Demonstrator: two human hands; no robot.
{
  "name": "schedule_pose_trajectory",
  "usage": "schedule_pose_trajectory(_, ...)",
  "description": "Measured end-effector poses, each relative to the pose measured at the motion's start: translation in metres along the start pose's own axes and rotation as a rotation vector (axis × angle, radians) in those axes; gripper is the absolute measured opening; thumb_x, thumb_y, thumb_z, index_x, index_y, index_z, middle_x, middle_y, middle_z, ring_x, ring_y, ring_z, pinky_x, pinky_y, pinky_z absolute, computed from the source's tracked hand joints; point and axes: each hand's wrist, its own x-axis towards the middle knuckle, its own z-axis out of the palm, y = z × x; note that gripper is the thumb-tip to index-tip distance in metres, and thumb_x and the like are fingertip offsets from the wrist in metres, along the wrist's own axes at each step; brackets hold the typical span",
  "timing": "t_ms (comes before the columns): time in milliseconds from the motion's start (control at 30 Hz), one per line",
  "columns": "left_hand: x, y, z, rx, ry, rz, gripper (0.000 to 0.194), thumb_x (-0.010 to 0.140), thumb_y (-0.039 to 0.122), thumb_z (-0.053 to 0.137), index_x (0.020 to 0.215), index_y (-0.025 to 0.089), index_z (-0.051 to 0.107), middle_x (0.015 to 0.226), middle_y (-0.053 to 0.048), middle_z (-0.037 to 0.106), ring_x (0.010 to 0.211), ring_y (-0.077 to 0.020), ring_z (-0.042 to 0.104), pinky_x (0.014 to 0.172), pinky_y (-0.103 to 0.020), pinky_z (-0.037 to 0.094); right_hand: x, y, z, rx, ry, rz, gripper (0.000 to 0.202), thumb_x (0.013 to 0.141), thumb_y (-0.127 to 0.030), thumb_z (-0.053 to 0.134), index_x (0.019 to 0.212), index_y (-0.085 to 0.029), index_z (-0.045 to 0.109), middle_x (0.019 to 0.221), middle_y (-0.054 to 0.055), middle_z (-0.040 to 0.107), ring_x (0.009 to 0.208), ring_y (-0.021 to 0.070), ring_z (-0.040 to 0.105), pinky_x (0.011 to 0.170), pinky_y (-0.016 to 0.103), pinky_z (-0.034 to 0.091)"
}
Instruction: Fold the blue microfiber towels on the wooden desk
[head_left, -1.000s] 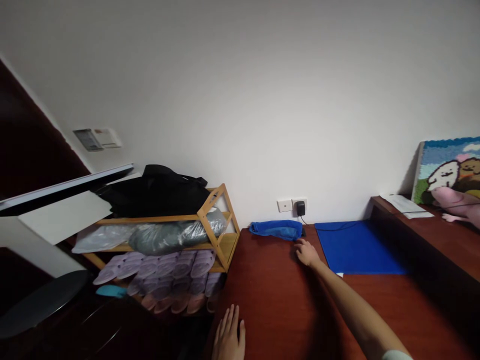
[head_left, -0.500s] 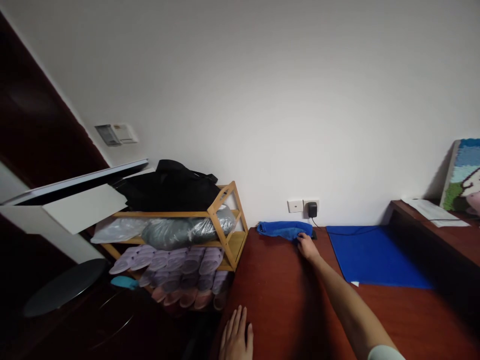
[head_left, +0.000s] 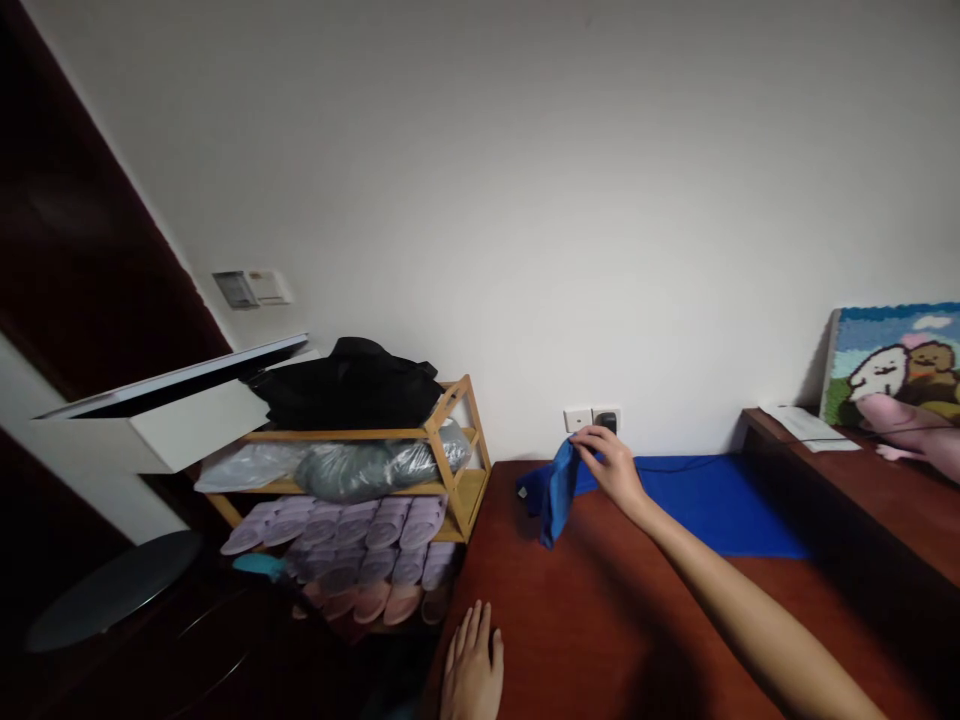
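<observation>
In the head view, one end of the blue cloth point(head_left: 558, 495) is held up near the wall point(head_left: 510, 300), pinched by the right hand point(head_left: 616, 472). The left hand point(head_left: 474, 670) is laid flat, thumb apart, by the worktop point(head_left: 555, 620)'s left edge. The cloth is probably best eased clear of the plug point(head_left: 610, 422); room is offered in front.

My feed is dim: white wall point(head_left: 600, 220) brightest near centre, soft shadow on the tabletop point(head_left: 536, 600) beside the right forearm point(head_left: 739, 605), plastic wrap point(head_left: 367, 470) glinting, lower-left corner almost black.
</observation>
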Motion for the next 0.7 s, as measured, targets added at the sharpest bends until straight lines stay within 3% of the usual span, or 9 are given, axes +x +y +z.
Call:
schedule_pose_trajectory(67, 0.001, 0.003, -0.003, 0.015, -0.014, -0.001, 0.055, 0.101, 0.034, 0.035, 0.148, 0.017, 0.059, 0.156, -0.01, 0.057, 0.145, -0.0278, 0.052, 0.121, -0.049, 0.043, -0.024, -0.02, -0.032, 0.05, 0.045, 0.112, 0.022, 0.098, -0.041, 0.061, 0.108, -0.029, 0.078, 0.115, 0.006, 0.075, 0.109, 0.0232, 0.069, 0.099, 0.039, 0.056)
schedule_pose_trajectory(133, 0.002, 0.006, -0.006, 0.022, -0.027, 0.002, 0.055, 0.101, 0.032, 0.036, 0.148, 0.017, 0.059, 0.155, -0.011, 0.057, 0.145, -0.0276, 0.052, 0.121, -0.049, 0.042, -0.07, -0.022, -0.056, 0.063, 0.003, 0.293, 0.027, 0.094, -0.048, 0.065, 0.105, -0.028, 0.078, 0.11, 0.006, 0.078, 0.102, 0.0239, 0.072, 0.092, 0.038, 0.058)
schedule_pose_trajectory(267, 0.005, 0.014, -0.012, 0.03, -0.033, 0.013, 0.055, 0.101, 0.032, 0.034, 0.147, 0.013, 0.059, 0.155, -0.013, 0.057, 0.146, -0.0273, 0.05, 0.122, -0.049, 0.04, -0.195, 0.005, -0.079, 0.024, -0.147, 0.68, 0.038, 0.079, -0.057, 0.069, 0.093, -0.024, 0.079, 0.097, 0.008, 0.082, 0.092, 0.0285, 0.076, 0.087, 0.041, 0.061)
schedule_pose_trajectory(367, 0.008, 0.02, -0.02, -0.008, -0.021, 0.009, 0.055, 0.1, 0.034, 0.036, 0.144, 0.013, 0.061, 0.153, -0.015, 0.059, 0.145, -0.0277, 0.051, 0.122, -0.049, 0.038, -0.27, 0.018, -0.089, -0.083, -0.114, 0.825, 0.038, 0.075, -0.056, 0.064, 0.09, -0.024, 0.078, 0.097, 0.01, 0.082, 0.097, 0.0315, 0.077, 0.093, 0.045, 0.06)
schedule_pose_trajectory(433, 0.009, 0.026, -0.028, -0.099, -0.022, 0.003, 0.053, 0.098, 0.035, 0.04, 0.141, 0.014, 0.064, 0.152, -0.016, 0.061, 0.145, -0.0297, 0.05, 0.123, -0.052, 0.035, -0.298, 0.017, -0.098, -0.127, -0.076, 0.848, 0.04, 0.078, -0.054, 0.058, 0.093, -0.023, 0.077, 0.101, 0.012, 0.081, 0.1, 0.0318, 0.076, 0.097, 0.047, 0.058)
schedule_pose_trajectory(533, 0.003, 0.038, -0.042, -0.25, -0.068, 0.018, 0.046, 0.096, 0.035, 0.044, 0.13, 0.017, 0.071, 0.148, -0.015, 0.064, 0.145, -0.0311, 0.049, 0.125, -0.056, 0.03, -0.315, 0.001, -0.109, -0.168, -0.027, 0.82, 0.042, 0.081, -0.05, 0.054, 0.104, -0.023, 0.076, 0.115, 0.014, 0.077, 0.113, 0.0317, 0.07, 0.107, 0.051, 0.052)
schedule_pose_trajectory(700, -0.021, 0.072, -0.057, -0.385, -0.203, 0.09, 0.035, 0.092, 0.04, 0.055, 0.114, 0.025, 0.077, 0.138, -0.008, 0.071, 0.135, -0.0256, 0.059, 0.12, -0.046, 0.039, -0.342, -0.051, -0.104, -0.213, 0.03, 0.662, 0.034, 0.089, -0.047, 0.054, 0.109, -0.03, 0.076, 0.117, 0.012, 0.073, 0.115, 0.0331, 0.067, 0.108, 0.056, 0.05)
